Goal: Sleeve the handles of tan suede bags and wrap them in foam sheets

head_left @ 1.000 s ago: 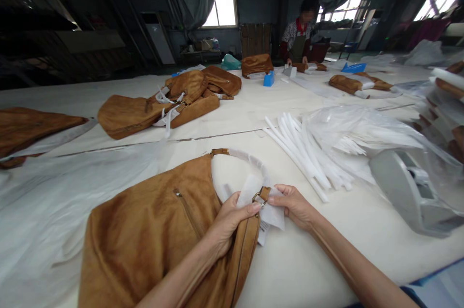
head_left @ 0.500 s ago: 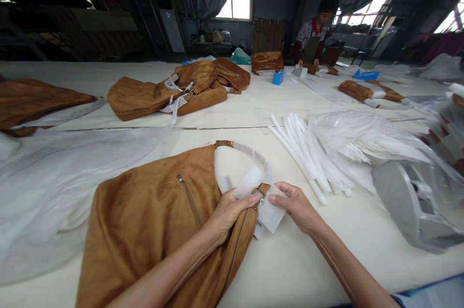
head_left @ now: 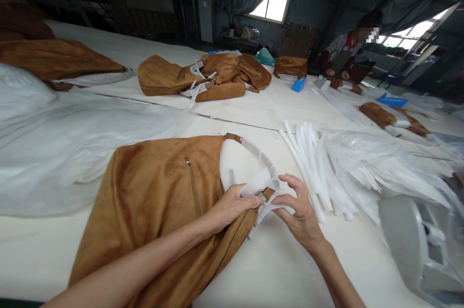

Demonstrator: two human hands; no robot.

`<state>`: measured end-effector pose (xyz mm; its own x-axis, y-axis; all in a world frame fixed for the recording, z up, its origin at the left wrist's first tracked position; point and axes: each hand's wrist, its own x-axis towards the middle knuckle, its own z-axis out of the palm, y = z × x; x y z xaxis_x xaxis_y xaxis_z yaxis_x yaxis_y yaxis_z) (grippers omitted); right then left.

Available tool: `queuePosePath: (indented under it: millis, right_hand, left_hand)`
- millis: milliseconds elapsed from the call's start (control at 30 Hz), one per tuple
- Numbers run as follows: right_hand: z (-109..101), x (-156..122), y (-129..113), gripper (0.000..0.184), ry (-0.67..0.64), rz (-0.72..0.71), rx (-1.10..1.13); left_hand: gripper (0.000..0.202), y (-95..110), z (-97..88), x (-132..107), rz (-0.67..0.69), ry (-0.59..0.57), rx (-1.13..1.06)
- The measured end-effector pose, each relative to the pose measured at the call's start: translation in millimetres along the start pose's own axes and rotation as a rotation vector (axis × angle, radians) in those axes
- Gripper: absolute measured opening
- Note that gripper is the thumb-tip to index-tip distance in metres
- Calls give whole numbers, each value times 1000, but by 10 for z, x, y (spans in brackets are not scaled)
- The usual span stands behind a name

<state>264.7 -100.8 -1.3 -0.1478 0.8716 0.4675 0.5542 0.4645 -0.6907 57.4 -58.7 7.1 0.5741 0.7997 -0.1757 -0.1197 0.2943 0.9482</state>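
A brown suede-like handbag lies on the table in front of me, a zipped pocket on its face. Its strap, wrapped in white material, loops to the right of the bag's opening. My left hand is closed on the handbag at the strap's lower end, the thumb beside a metal ring. Around that ring sits a thin white wrapping sheet, partly hidden by the fingers. My right hand pinches the sheet's edge between thumb and forefinger, the other fingers raised and bent.
White foam tubes lie right of the strap, near clear plastic bags. A grey tape dispenser stands at the right. More brown bags lie farther back. Clear plastic sheeting covers the left. Another person works across the table.
My right hand has folded the white sheet in around the strap end, and its fingers have lifted and spread. My left hand keeps its hold. The whole view has tilted and shifted.
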Motion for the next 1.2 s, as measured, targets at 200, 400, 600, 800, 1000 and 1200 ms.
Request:
queuePosePath:
  millis: [200, 400, 600, 800, 1000, 1200]
  right_hand:
    - [54, 158, 1, 16, -143, 301, 234]
    - [42, 154, 15, 22, -87, 397, 330]
    - [88, 134, 47, 22, -71, 341, 273]
    - [-133, 356, 128, 51, -311, 410, 226]
    - [-315, 730, 200, 49, -791, 391, 313]
    - [-306, 674, 135, 35, -656, 368, 356]
  left_hand:
    - [29, -34, 41, 32, 10, -26, 118]
    - [28, -59, 5, -2, 67, -69, 170]
    - [37, -42, 8, -32, 116, -75, 231]
    - [27, -79, 62, 4, 81, -49, 276]
    - [27, 7, 55, -3, 86, -129, 252]
    - [29, 21, -19, 0, 58, -125, 393]
